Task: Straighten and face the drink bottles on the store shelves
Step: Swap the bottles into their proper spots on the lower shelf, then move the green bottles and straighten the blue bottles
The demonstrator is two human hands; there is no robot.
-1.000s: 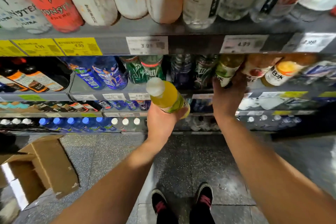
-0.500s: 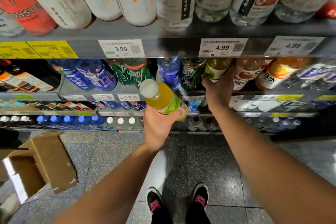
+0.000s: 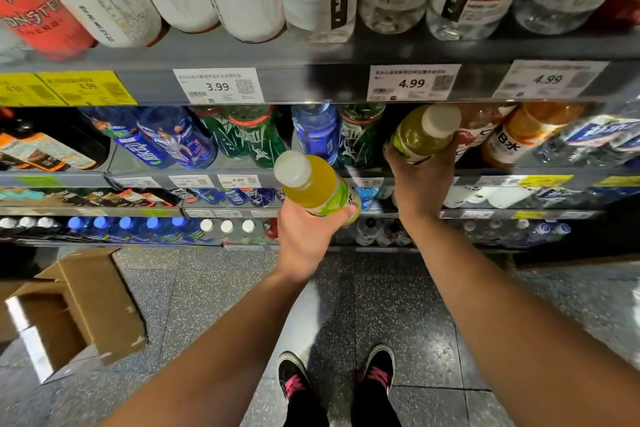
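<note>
The fingers of the left hand were curled round the lower part of a yellow bottle with a white cap and a green label, held tilted in front of the shelves, cap pointing up and to the left. It touched no shelf — it sat in the air just near the edge of the second shelf.

To the right and a little farther in, the right hand gripped a second bottle, greenish-yellow with a white cap, from below; its fingers wrapped the label end, though the fingertips were hidden behind the bottle. This bottle leaned at the front of the second shelf, just beside a reddish bottle and, farther right, an orange bottle.

Left of the right hand on the same shelf stood dark green bottles and blue bottles. On the shelf above were tall white, red and clear bottles, with price tags on its edge — one reading 3.99, another 4.99.

Lower shelves held rows of blue and white caps. On the speckled floor, an open cardboard box lay at the near left, and two dark shoes with pink laces showed between the forearms.
</note>
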